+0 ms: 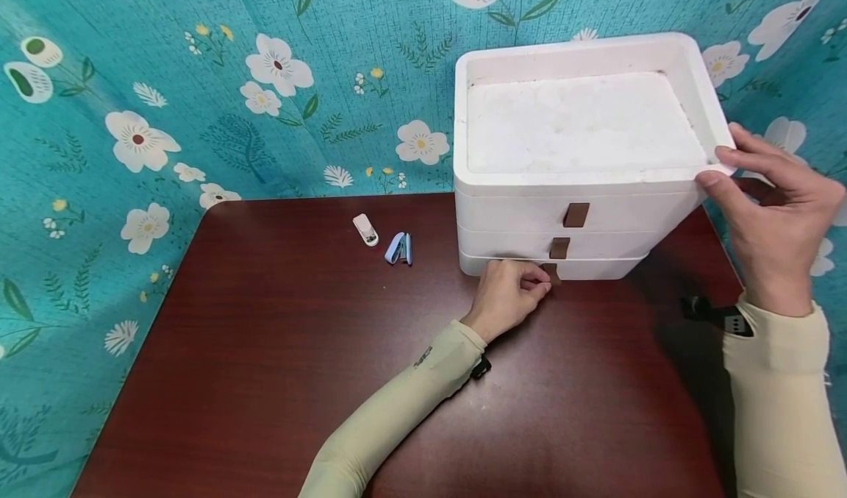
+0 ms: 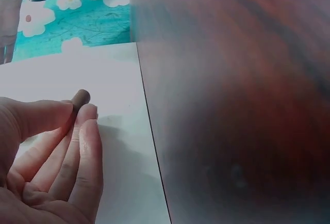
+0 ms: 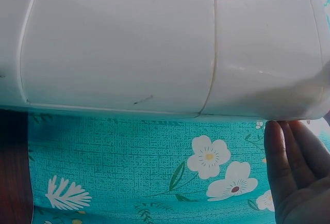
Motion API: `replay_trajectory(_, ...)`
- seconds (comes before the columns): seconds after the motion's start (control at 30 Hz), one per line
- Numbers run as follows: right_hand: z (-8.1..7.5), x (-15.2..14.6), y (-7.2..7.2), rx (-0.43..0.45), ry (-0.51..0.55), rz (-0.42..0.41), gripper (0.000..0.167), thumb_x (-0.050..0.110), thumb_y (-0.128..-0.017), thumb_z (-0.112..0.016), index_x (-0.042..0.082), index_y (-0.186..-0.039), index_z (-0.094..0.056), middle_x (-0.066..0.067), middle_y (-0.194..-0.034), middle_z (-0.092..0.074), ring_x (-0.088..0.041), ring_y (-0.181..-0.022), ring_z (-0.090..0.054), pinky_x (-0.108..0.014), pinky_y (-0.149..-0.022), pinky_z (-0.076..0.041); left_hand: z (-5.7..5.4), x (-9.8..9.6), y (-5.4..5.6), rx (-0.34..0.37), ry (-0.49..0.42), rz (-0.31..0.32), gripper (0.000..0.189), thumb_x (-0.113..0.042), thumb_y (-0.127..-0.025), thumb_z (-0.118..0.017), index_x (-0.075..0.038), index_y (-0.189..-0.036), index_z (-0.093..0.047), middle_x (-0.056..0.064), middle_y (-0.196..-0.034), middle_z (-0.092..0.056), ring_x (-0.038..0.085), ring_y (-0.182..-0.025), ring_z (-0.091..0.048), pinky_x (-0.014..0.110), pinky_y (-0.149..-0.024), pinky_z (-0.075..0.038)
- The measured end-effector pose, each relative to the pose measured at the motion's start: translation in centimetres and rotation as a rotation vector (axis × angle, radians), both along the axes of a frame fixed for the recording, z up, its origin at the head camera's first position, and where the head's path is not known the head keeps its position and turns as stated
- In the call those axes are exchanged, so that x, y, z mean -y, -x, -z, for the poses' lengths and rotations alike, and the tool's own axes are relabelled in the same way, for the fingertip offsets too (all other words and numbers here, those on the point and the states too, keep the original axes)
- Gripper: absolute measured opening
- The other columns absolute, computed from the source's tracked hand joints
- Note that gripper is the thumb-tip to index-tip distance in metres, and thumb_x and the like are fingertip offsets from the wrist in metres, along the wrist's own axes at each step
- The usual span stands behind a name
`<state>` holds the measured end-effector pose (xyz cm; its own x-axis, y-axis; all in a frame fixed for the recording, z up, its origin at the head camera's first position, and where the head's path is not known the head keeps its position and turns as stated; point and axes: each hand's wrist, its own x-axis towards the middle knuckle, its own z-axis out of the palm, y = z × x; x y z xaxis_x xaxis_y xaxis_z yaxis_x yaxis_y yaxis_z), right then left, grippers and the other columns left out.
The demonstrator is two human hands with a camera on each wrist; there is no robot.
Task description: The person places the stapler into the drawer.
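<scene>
A white drawer unit (image 1: pixel 509 207) with three brown pull tabs stands at the table's back right. My left hand (image 1: pixel 508 296) is low at its front and pinches the bottom drawer's pull tab (image 1: pixel 551 273) between thumb and fingers. In the left wrist view that tab (image 2: pixel 81 98) pokes out past the fingertips, against the white drawer front (image 2: pixel 113 79). My right hand (image 1: pixel 781 196) holds the unit's top right front corner, thumb at the front and fingers at the side. The right wrist view shows those fingers (image 3: pixel 291 152) against the white side wall (image 3: pixel 124 43).
On the dark red table (image 1: pixel 298 336), left of the unit, lie a small blue stapler (image 1: pixel 399 249) and a small white object (image 1: pixel 365 229). A shallow, raised-rim tray top (image 1: pixel 569 126) caps the unit. Teal floral cloth (image 1: pixel 218 79) hangs behind the table.
</scene>
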<state>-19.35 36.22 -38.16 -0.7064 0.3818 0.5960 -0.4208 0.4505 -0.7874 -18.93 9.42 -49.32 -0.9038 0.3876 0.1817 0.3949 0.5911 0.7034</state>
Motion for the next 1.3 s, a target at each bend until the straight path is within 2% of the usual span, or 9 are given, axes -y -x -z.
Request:
replay_trajectory(0.1,0.0,0.0,0.0,0.003,0.005,0.003,0.028,0.002,-0.088,-0.081,0.001,-0.116,-0.078,-0.004,-0.137,-0.072,-0.01,-0.126,-0.07,-0.009,-0.088,-0.053,0.0,-0.1,0.0,-0.012,0.014,-0.008,0.004,-0.019,-0.09,-0.08,-0.02,-0.09,-0.084,-0.01,-0.081,-0.081,-0.009,-0.071,-0.071,0.001,-0.068,-0.044)
replay_trajectory(0.3,0.0,0.0,-0.1,0.006,0.0,0.005,0.028,0.002,-0.088,-0.081,0.001,-0.116,-0.078,-0.004,-0.137,-0.071,-0.009,-0.125,-0.07,-0.009,-0.089,-0.053,0.0,-0.2,-0.1,0.06,-0.045,0.001,0.006,-0.018,-0.089,-0.083,-0.014,-0.093,-0.083,-0.004,-0.083,-0.082,-0.006,-0.071,-0.073,0.0,-0.066,-0.046)
replay_trajectory(0.63,-0.1,0.2,-0.1,0.02,-0.001,0.001,0.032,0.001,-0.087,-0.081,0.004,-0.119,-0.078,-0.003,-0.139,-0.07,-0.011,-0.128,-0.068,-0.009,-0.089,-0.052,-0.1,0.0,-0.1,-0.059,0.077,0.015,0.005,-0.022,-0.09,-0.08,-0.023,-0.085,-0.082,-0.013,-0.077,-0.079,-0.013,-0.067,-0.066,0.003,-0.07,-0.042)
replay_trajectory(0.87,0.0,-0.1,-0.1,0.015,0.001,-0.01,0.031,-0.001,-0.087,-0.08,0.003,-0.119,-0.077,-0.004,-0.138,-0.071,-0.01,-0.127,-0.069,-0.008,-0.088,-0.052,-0.6,0.2,-1.4,-0.065,0.118,0.076,0.005,-0.021,-0.089,-0.079,-0.024,-0.085,-0.08,-0.016,-0.074,-0.077,-0.018,-0.064,-0.059,0.005,-0.07,-0.041)
replay_trajectory(1.0,0.0,-0.2,-0.2,0.021,-0.037,-0.003,0.032,0.0,-0.088,-0.079,0.006,-0.12,-0.077,-0.003,-0.139,-0.07,-0.01,-0.128,-0.068,-0.009,-0.089,-0.052,-0.7,0.3,-2.2,-0.087,0.143,0.09,0.006,-0.021,-0.09,-0.078,-0.024,-0.085,-0.08,-0.017,-0.073,-0.076,-0.019,-0.063,-0.056,0.004,-0.069,-0.039)
replay_trajectory(1.1,-0.1,-0.2,-0.2,0.033,-0.066,0.006,0.032,0.001,-0.089,-0.079,0.008,-0.12,-0.077,-0.002,-0.14,-0.07,-0.009,-0.129,-0.067,-0.009,-0.089,-0.052,-0.8,0.6,-2.8,-0.077,0.146,0.093,0.006,-0.021,-0.09,-0.079,-0.024,-0.085,-0.08,-0.016,-0.073,-0.076,-0.018,-0.063,-0.056,0.004,-0.069,-0.039)
replay_trajectory(1.3,-0.1,-0.3,-0.2,0.035,-0.031,-0.017,0.031,0.0,-0.088,-0.08,0.004,-0.119,-0.077,-0.004,-0.14,-0.07,-0.009,-0.128,-0.068,-0.008,-0.089,-0.052,-0.9,0.9,-4.3,-0.06,0.17,0.129,0.005,-0.024,-0.09,-0.08,-0.024,-0.085,-0.079,-0.017,-0.074,-0.076,-0.019,-0.063,-0.054,0.002,-0.068,-0.039)
